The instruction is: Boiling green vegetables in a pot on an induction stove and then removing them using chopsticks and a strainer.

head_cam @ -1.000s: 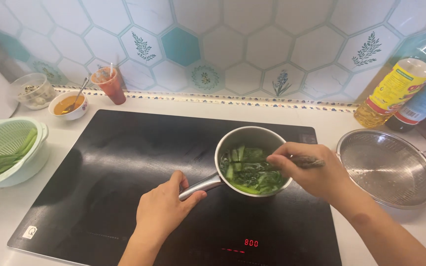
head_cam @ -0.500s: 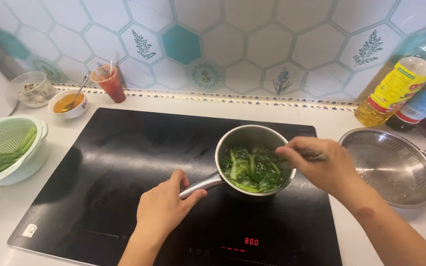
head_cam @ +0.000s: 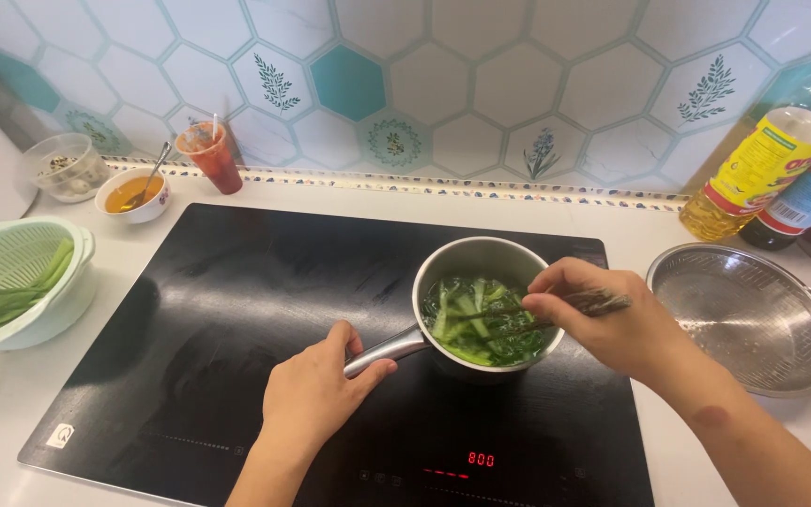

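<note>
A small steel saucepan (head_cam: 466,258) stands on the black induction hob (head_cam: 237,310), filled with green leafy vegetables (head_cam: 481,324) in water. My left hand (head_cam: 316,390) grips the pan's metal handle (head_cam: 391,349) at the lower left. Over the pan's right rim, my right hand (head_cam: 612,319) holds dark chopsticks (head_cam: 537,314) whose tips reach into the greens.
A steel strainer bowl (head_cam: 748,319) sits right of the hob. Two oil bottles (head_cam: 762,169) stand at the back right. A green colander (head_cam: 11,282) with leaves is at the left; a sauce bowl with spoon (head_cam: 133,192), a red cup (head_cam: 210,155) and a clear tub (head_cam: 66,167) are behind it.
My right hand has shifted the chopsticks around inside the pan, moving the greens. My left hand stays on the handle and the pan has not moved.
</note>
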